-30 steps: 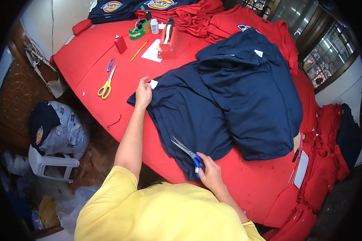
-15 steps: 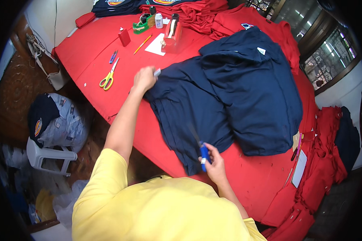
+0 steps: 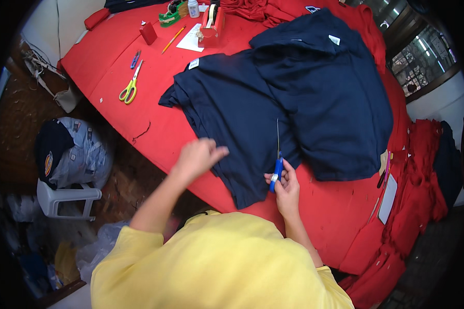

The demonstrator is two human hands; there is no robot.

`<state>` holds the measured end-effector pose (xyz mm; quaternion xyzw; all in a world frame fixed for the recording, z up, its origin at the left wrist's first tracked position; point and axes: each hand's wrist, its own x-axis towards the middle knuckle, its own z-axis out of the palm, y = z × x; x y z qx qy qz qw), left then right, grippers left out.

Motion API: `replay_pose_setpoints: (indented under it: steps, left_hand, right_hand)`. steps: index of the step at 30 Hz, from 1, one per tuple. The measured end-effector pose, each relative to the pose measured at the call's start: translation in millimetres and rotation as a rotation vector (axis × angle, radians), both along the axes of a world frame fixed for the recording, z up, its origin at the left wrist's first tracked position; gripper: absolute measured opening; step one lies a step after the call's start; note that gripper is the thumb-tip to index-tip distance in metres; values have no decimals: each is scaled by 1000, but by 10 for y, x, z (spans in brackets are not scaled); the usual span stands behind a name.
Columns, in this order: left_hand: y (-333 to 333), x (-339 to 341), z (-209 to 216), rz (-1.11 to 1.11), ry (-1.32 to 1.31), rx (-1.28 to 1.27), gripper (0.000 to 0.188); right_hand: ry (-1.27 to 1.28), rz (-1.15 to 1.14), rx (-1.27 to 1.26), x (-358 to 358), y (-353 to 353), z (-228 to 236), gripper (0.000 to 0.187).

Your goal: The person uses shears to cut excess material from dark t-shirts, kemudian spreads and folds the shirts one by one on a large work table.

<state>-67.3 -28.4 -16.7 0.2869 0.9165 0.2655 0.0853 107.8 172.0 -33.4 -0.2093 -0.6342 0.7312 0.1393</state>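
Note:
A dark navy garment (image 3: 221,98) lies spread on the red-covered table, with a small white label (image 3: 194,64) at its far left corner. Beside it to the right sits a second, thicker navy garment (image 3: 340,108) with a white label of its own. My right hand (image 3: 287,188) is closed around the blue handle of a tool with a long, thin blade (image 3: 278,167), whose tip points away over the cloth. Near the left edge of the first garment, my left hand (image 3: 197,158) hovers slightly blurred, thumb apart from the fingers, with nothing visible in it.
Yellow-handled scissors (image 3: 131,87), a small blue cutter (image 3: 135,59), a pencil (image 3: 174,40), a red bottle (image 3: 148,33) and a red tape dispenser (image 3: 211,28) lie at the far left. Red garments (image 3: 417,175) are heaped along the right. A white stool (image 3: 69,198) stands left of the table.
My left hand has left the garment's labelled corner and come back toward me, uncovering the label. My right hand has shifted slightly right and away from me with the blue-handled tool.

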Motion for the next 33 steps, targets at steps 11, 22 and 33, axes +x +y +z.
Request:
replay_pose_setpoints:
  steps: [11, 22, 33]
  left_hand:
    - [-38, 978, -162, -85, -178, 169, 26]
    - [-62, 1105, -145, -214, -318, 120, 24]
    - [-42, 1052, -146, -261, -642, 307, 17]
  right_hand:
    - [-84, 224, -82, 107, -187, 300, 50]
    - [-203, 158, -60, 184, -137, 48, 49]
    - [-243, 412, 108, 223, -207, 348, 68]
